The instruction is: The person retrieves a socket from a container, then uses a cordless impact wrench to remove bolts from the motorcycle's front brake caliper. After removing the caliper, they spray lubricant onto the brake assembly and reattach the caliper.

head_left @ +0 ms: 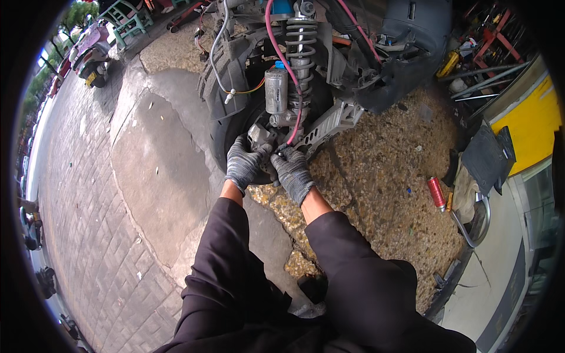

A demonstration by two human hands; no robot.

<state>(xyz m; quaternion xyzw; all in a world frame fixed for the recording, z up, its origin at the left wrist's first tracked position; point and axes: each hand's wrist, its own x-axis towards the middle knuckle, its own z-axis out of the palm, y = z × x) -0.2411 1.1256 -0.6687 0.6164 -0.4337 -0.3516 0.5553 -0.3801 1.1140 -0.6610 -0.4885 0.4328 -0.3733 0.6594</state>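
Observation:
In grey knit gloves, both my hands work low at the wheel end of a partly stripped scooter. My left hand (244, 163) is closed around a silver metal block that looks like a brake caliper (259, 135). Close beside it, my right hand (292, 172) has thumb and fingers pinched together on a small dark piece, too hidden to name. The lower end of a pink hose (299, 94) comes down just above those fingers. Over the hands stand a coil-spring shock absorber (302, 50) with a silver canister (276, 90) and a drilled metal swingarm (332, 125). A black tyre (220, 132) shows behind.
Dark plastic body panels (415, 35) hang at the scooter's right. A red spray can (436, 193), a bent metal tube (478, 226) and a black plate (485, 154) lie farther right. A parked scooter (94, 67) and green plastic stools (126, 22) stand far left.

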